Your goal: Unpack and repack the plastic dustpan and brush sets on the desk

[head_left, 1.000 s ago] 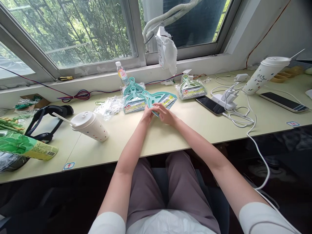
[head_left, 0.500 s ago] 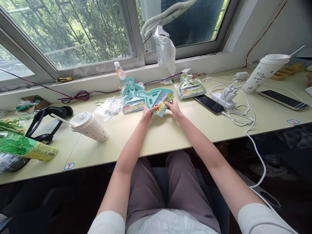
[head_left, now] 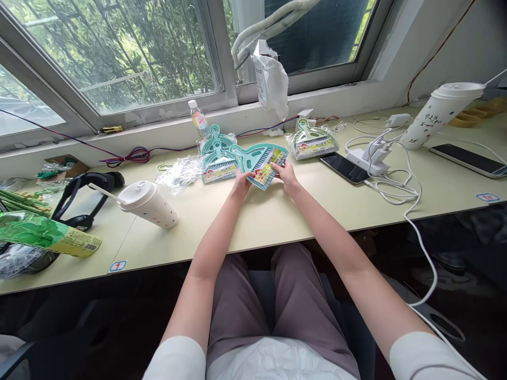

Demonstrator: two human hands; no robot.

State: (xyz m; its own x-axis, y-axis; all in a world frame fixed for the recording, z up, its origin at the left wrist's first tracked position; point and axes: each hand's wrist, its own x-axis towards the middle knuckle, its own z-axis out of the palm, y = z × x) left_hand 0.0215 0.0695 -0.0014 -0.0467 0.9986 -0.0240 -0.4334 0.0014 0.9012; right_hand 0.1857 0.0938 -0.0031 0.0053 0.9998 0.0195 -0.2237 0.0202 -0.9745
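Observation:
A teal mini dustpan-and-brush set [head_left: 259,161] with a colourful label is held between both hands just above the pale table [head_left: 277,211]. My left hand [head_left: 240,186] pinches its near left edge. My right hand [head_left: 285,174] grips the right edge by the label. Right behind lie two more teal sets [head_left: 217,158], one partly on the other, beside crumpled clear wrapping [head_left: 180,172]. Another set in its plastic bag [head_left: 315,141] lies further right.
A white lidded cup with a straw [head_left: 148,203] lies tilted at left, near a black headset [head_left: 85,192] and a green packet [head_left: 47,237]. A small bottle [head_left: 199,120] stands by the window. Right: a phone [head_left: 344,168], a charger with white cables [head_left: 376,158], a tall cup [head_left: 439,113], a second phone [head_left: 469,160].
My right hand moved from the middle of the set to its right edge, and both hands lifted the set and turned its labelled face up. The camera shifted slightly.

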